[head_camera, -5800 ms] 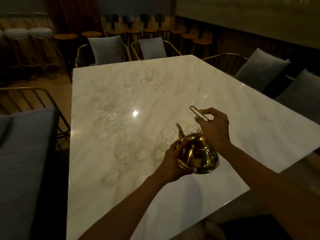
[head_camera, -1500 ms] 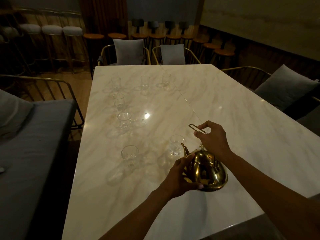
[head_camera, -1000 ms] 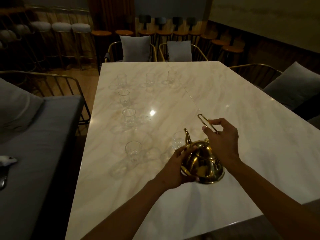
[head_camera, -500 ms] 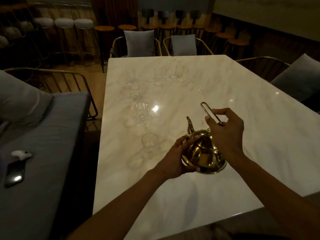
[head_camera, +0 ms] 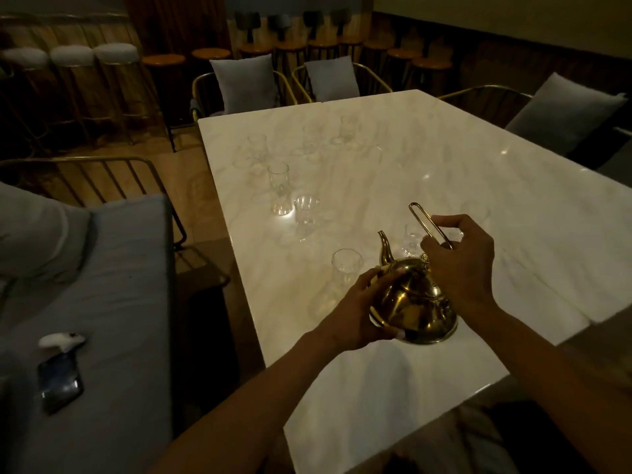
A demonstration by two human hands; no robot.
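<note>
In the head view, the pot sat right of centre, low in the frame, over the near part of the worktop. Whether its base touched the marble could not be told. Its long axis, from spout to back, ran from upper left to lower right. The spout rose at the upper-left end and pointed up and away from the person. The wire handle stood above the lid and leaned toward the upper left.

The left hand cupped the pot's left flank, with its fingers curled over the shoulder and its thumb low by the base. The right hand pinched the handle between thumb and fingers, above the lid.

The near glass stood just left of the spout. A second glass showed between the spout and the handle. More glasses ran toward the upper left of the worktop. A phone lay on the bench at lower left.

Both grips matched those of 1.5 s before. Back then the spout had been just right of the second glass; now it lay left of it, close to the near glass. The worktop had slid rightward in the frame, and the phone had come into view.
</note>
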